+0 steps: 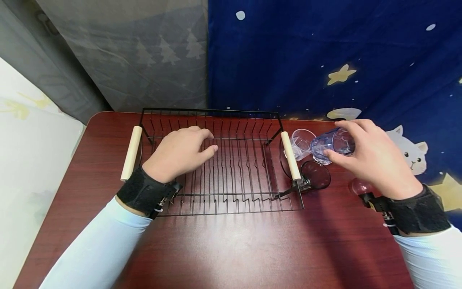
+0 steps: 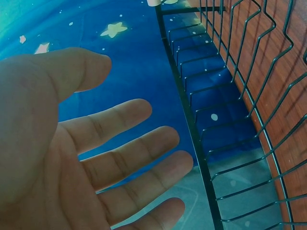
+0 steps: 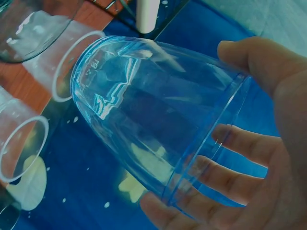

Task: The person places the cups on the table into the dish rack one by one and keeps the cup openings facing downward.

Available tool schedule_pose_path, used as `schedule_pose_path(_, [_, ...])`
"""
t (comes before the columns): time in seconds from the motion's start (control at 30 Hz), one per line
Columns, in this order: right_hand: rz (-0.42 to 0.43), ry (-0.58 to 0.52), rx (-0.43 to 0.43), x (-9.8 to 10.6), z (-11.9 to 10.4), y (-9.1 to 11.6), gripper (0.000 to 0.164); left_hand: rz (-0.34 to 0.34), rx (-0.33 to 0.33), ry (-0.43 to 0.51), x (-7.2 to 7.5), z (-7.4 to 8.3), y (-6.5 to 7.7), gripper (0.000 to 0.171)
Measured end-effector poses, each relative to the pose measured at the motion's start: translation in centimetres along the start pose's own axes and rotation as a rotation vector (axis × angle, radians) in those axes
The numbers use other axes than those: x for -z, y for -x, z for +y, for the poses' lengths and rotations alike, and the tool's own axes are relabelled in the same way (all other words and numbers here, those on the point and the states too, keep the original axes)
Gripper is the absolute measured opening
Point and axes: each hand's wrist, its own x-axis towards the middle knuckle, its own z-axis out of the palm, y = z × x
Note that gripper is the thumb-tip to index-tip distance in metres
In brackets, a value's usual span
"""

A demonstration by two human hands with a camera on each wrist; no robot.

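Blue cup in the right hand, beside a wire rack. The rack (image 1: 211, 110), black and fitted with 2 pale rod handles (image 1: 290, 155), stands on a dark red table (image 1: 216, 251) and serves as the reference for all positions. The blue cup (image 3: 139, 105), transparent and faceted, lies to the right of the rack, tilted well over, its base directed toward the rack and its rim away from it. The right hand (image 1: 375, 154), farther from the rack than the cup's base, grasps the cup near the rim, thumb on 1 side and fingers on the other. The left hand (image 1: 180, 152) is over the left part of the rack; its grip is released, with fingers spread, nearly straight and holding nothing. Whether it touches the wires cannot be told. Just right of the rack stand 2 clear cups (image 1: 302, 141), the blue cup partly covering 1 of them in the head view. A dark cup (image 1: 317, 176) stands just beside the front end of the rack's right handle. Behind the rack hang a grey curtain (image 1: 155, 76) with pale trees and, extending to its right, a deep blue curtain (image 1: 274, 52) with stars.
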Motion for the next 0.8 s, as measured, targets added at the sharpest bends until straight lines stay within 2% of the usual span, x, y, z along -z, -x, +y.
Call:
schedule_pose_path(0.43, [0.058,-0.056,0.080,-0.8,-2.6,-1.6,0.070,0.001,-0.030,-0.008,-0.3,1.0,-0.5,0.046])
schedule_pose_path(0.8, [0.046,-0.062,0.079,-1.1,-3.4,-1.3,0.071,0.000,-0.079,-0.044,-1.1,2.6,-1.6,0.047])
